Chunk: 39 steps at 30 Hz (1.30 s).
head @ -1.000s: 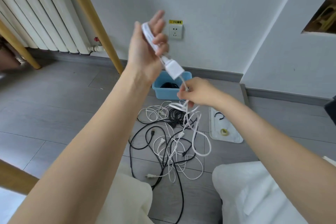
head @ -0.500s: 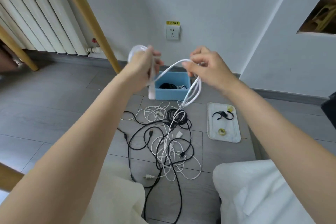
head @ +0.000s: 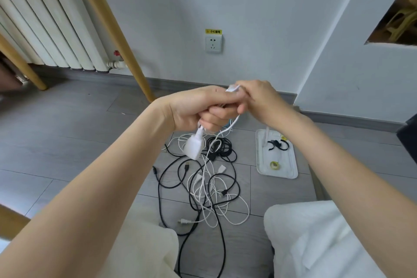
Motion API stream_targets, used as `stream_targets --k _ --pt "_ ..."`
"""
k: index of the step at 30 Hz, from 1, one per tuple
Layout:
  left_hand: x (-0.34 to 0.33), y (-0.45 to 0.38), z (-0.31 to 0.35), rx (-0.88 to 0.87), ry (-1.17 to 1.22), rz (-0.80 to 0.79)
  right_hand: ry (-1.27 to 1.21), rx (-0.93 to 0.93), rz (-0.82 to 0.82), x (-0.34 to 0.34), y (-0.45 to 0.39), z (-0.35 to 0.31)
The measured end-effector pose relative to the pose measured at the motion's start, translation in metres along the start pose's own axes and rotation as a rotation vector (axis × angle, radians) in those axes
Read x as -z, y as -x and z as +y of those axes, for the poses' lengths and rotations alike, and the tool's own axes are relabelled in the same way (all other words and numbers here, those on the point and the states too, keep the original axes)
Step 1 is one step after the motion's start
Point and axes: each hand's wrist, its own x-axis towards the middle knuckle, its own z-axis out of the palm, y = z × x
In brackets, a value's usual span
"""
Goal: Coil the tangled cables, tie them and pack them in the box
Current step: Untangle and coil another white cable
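Head view: your left hand (head: 198, 106) sits at the centre of the frame, fingers curled round a white cable (head: 228, 130). The coiled turns of that cable are hidden inside your fist. A white plug adapter (head: 193, 145) hangs from the underside of the fist, at 6 o'clock of the hand, tilted, with its cord running up between your fingers.

Your right hand (head: 257, 97) touches your left hand at its 3 o'clock side. Its fingers are curled and pinch a short white end of the cable (head: 232, 88) at the top of the joined hands. From under your right hand a loose run of the white cable drops toward 6 o'clock into the pile on the floor.

The tangled cables (head: 207, 185) lie on the grey floor (head: 67, 142) below your hands, between your knees (head: 316, 239) and the wall. Black and white leads cross one another there; several plug ends show. A small black coil (head: 220, 148) lies at the 12 o'clock edge of the pile, just beside the hanging adapter.

A white tray (head: 291, 171) lies on the floor at 3 o'clock of the pile, apart from it. It holds black ties (head: 274, 144) and a small yellow roll (head: 275, 165). Only a thin sliver of the blue box (head: 230, 122) shows below your hands.

A wall socket (head: 213, 43) sits at 12 o'clock, a radiator (head: 52, 29) at 10 o'clock, behind a wooden leg (head: 117, 36).
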Motion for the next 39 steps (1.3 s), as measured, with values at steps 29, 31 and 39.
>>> stream_targets --k 29,31,39 --pt "-0.01 -0.006 0.005 -0.093 -0.371 0.425 -0.776 -0.143 -0.062 0.034 0.001 -0.006" --pt "-0.009 -0.008 0.007 -0.1 -0.329 0.428 -0.88 -0.181 -0.009 0.037 0.003 -0.004" --pt "0.029 0.007 -0.005 -0.032 -0.384 0.714 -1.074 -0.478 0.338 0.051 0.004 0.01"
